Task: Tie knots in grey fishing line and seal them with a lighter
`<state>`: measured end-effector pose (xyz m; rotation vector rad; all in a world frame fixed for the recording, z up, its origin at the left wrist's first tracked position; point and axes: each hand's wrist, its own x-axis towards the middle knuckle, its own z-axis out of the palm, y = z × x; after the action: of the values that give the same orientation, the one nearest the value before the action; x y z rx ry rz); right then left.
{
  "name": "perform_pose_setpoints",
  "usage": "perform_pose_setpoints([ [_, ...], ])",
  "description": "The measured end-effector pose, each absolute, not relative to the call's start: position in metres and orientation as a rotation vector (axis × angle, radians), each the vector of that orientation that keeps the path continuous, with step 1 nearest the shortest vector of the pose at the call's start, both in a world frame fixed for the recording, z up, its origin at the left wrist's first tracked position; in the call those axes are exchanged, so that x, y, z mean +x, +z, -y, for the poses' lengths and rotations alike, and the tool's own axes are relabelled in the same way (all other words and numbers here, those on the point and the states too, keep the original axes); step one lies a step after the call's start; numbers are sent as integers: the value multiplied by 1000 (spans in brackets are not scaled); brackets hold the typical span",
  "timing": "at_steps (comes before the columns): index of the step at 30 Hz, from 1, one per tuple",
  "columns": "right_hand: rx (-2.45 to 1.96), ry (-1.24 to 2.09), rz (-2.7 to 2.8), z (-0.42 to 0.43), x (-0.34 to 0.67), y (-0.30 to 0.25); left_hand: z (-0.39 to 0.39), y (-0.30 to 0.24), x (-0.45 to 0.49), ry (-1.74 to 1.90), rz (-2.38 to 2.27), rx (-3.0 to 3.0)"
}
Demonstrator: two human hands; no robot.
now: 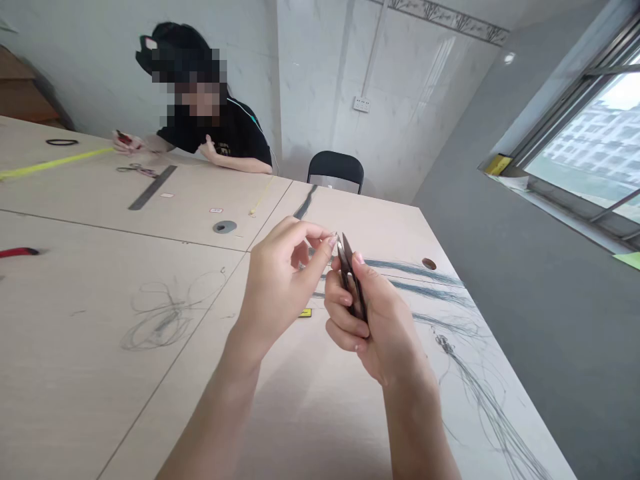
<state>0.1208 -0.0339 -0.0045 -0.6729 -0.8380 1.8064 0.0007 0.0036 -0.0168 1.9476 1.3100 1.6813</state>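
Note:
My right hand (373, 320) is closed around a pair of dark metal tweezers (350, 277), tips pointing up. My left hand (285, 280) pinches thumb and forefinger together right at the tweezer tips; whatever it holds is too thin to make out. Both hands hover above a light wooden table (100, 400). Bundles of thin dark strands (425, 273) lie on the table behind and to the right of my hands. A small yellow tag (305, 312) lies under my left hand.
A loose tangle of fine strands (165, 313) lies at left. Another person (210, 120) sits at the far side with scissors (137, 169), a dark ruler (153, 188) and a yellow tape (50, 163) nearby. A red-handled tool (17, 252) is at the left edge, a black chair (335, 170) behind the table.

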Motion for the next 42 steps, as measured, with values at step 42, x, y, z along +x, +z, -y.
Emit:
perform_pose_setpoints([
  [42, -1179, 1108, 1480, 17, 129, -28, -17, -13, -38, 2041, -1508, 1651],
])
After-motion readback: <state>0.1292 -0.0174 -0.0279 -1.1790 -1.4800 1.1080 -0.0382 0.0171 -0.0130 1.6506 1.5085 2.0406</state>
